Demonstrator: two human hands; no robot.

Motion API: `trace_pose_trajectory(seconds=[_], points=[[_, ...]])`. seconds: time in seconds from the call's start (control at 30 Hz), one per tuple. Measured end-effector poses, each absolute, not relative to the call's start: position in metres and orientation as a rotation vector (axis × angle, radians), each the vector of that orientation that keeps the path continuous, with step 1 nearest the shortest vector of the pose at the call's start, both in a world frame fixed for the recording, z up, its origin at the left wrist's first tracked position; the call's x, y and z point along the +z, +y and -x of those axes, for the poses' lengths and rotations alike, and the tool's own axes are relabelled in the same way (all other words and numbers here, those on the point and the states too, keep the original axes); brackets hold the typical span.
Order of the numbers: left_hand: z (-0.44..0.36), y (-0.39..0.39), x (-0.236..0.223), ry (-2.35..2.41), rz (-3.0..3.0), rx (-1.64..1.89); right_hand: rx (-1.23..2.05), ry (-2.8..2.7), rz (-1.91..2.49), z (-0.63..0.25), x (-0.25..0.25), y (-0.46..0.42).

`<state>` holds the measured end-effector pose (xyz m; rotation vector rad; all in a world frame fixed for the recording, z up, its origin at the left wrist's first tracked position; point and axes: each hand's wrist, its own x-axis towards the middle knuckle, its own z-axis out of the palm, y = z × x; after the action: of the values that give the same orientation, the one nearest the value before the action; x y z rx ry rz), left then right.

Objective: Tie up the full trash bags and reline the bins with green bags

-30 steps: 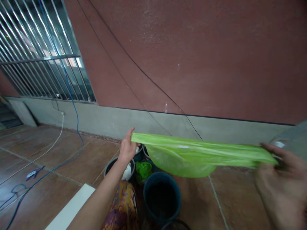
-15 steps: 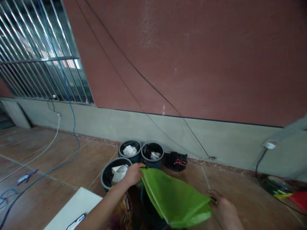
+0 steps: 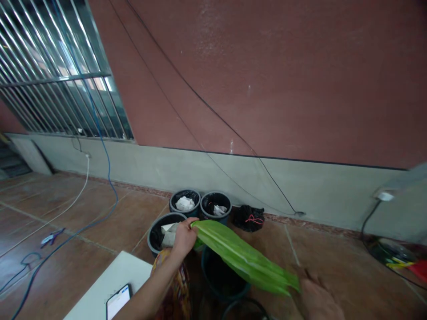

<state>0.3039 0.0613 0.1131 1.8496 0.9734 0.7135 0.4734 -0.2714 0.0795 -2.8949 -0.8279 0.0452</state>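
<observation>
3 lined bins (image 3: 220,218) nearby, left hand (image 3: 185,239) and right hand (image 3: 320,298) gripping green bag (image 3: 245,255) above bucket (image 3: 223,278)

Blurred right grip (image 3: 318,297), cropped phone (image 3: 117,304)

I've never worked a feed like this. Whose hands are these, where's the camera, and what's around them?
There's no machine: these are a person's bare hands, seen by a camera worn on the head, facing forward and down. The left hand grips one end of some green plastic; the right hand, too blurred to judge, is at the other. Below is a dark bucket. On the tiled floor stand three lined bins; a phone lies on a white board.
</observation>
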Motion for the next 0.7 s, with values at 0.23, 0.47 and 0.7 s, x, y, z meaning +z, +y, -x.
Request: trace_pose_trajectory(seconds=[0.23, 0.47, 0.7], points=[[-0.327, 0.005, 0.133, 0.801, -2.097, 0.658, -0.306, -1.275, 2.348, -0.385, 0.146, -0.142], [-0.313, 0.008, 0.145, 0.962, -2.405, 0.579, -0.289, -1.247, 2.669, -0.419, 0.135, -0.146], [-0.307, 0.023, 0.137, 0.959, -2.531, 0.622, -0.238, -1.137, 2.864, -0.439, 0.149, -0.181]])
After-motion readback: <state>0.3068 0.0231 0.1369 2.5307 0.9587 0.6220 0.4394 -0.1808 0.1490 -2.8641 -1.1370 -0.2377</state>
